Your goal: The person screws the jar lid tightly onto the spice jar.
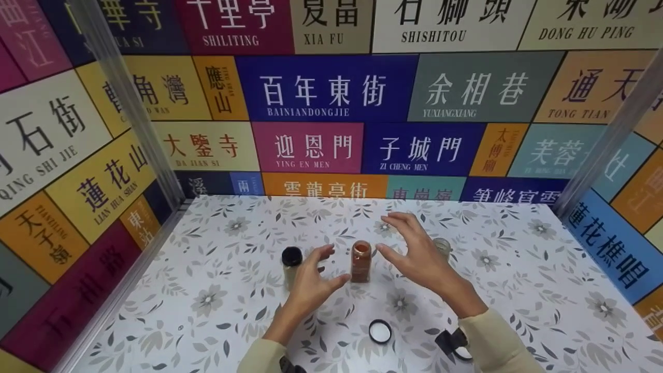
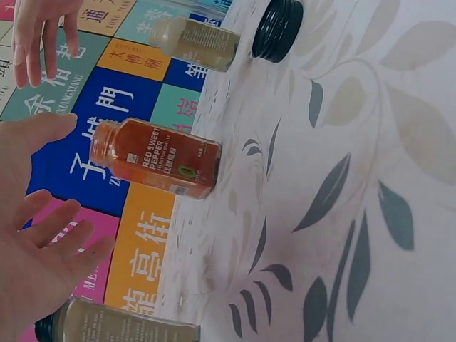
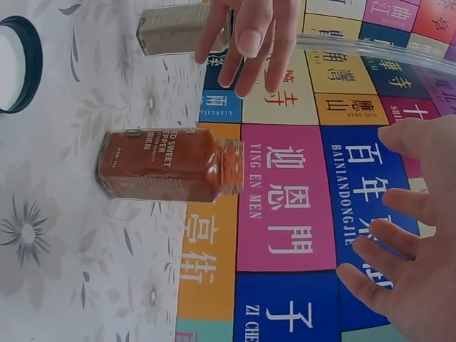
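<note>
Fingers loose, empty: your left hand [image 1: 313, 282] and right hand [image 1: 420, 260] flank uncapped pepper jar [image 1: 361, 268]; likely pre-grip, next close gently.

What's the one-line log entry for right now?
left hand: empty | right hand: empty | red sweet pepper jar: upright, uncapped, between hands | black-rimmed lid: on table

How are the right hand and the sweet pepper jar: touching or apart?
Apart: the right wrist view shows the printed wall between the right hand and the sweet pepper jar.
</note>
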Available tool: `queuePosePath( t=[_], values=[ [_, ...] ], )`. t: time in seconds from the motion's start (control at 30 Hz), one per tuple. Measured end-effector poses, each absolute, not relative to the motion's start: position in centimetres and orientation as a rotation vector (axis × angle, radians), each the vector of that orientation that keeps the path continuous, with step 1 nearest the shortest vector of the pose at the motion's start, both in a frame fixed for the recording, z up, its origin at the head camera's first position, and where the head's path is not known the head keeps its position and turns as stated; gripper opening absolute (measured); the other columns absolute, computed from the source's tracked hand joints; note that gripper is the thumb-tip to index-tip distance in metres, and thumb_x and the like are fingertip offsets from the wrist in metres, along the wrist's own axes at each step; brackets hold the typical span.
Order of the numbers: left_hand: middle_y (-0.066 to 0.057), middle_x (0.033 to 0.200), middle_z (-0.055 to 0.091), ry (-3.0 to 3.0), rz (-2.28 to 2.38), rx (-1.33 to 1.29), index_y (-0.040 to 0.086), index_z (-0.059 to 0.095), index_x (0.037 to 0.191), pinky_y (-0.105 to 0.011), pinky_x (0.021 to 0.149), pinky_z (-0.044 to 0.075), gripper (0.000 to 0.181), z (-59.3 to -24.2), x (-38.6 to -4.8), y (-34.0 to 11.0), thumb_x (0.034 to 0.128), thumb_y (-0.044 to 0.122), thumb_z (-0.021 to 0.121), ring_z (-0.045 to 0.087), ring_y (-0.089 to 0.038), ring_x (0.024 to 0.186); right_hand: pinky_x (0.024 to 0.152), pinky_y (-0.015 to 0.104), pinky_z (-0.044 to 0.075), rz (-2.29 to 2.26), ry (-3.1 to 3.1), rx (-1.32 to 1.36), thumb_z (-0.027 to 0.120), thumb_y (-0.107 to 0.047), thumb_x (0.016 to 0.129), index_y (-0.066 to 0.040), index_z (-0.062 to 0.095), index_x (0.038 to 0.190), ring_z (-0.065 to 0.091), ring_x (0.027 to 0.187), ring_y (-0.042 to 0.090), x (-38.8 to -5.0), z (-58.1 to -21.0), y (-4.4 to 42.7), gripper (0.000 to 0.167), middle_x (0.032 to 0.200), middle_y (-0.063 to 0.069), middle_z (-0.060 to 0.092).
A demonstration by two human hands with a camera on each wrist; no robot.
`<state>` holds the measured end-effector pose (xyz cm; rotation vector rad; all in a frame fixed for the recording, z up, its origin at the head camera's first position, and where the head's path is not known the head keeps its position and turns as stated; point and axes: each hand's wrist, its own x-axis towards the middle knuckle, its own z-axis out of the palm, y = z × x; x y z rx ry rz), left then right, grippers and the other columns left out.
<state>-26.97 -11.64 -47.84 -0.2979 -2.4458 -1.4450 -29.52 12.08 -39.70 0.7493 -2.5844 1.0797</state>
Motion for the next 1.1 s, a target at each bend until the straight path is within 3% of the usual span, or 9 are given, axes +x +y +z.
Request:
queuePosePath(
  t=[0.2,0.73,1.1],
  values=[
    [-0.018,0.129,0.065,-2.48,-1.432,-0.251,0.002,0.056,0.135,-0.053,0.098,0.053,0.069,-48.4,-28.0,-11.2,0.0769,0.023,0.086,0.062,-0.036,0.12,0.105,0.058,0.047,1.081,-2.602,0.713,0.072,-0.026,0.093,-0.013,0.051,0.146,0.05,0.134,0.034,-28.9,-41.0,13.1,0.059,0.147,0.012,0.046],
    [-0.019,0.139,0.06,-2.554,-1.513,-0.18,0.0,0.054,0.139,-0.052,0.107,0.048,0.075,-50.0,-29.5,-9.7,0.0774,0.027,0.087,0.055,-0.039,0.13,0.104,0.056,0.047,1.144,-2.752,0.67,0.07,-0.037,0.094,-0.016,0.05,0.146,0.053,0.13,0.031,-26.7,-44.7,14.6,0.059,0.142,0.008,0.051],
    [-0.02,0.154,0.045,-2.461,-1.825,-0.224,0.001,0.039,0.15,-0.054,0.114,0.041,0.086,-51.3,-30.4,-8.4,0.0809,0.022,0.084,0.042,-0.04,0.143,0.1,0.052,0.05,1.114,-2.875,0.748,0.068,-0.049,0.091,-0.018,0.052,0.143,0.058,0.124,0.029,-25.5,-47.2,14.6,0.062,0.138,0.002,0.053]
  ],
)
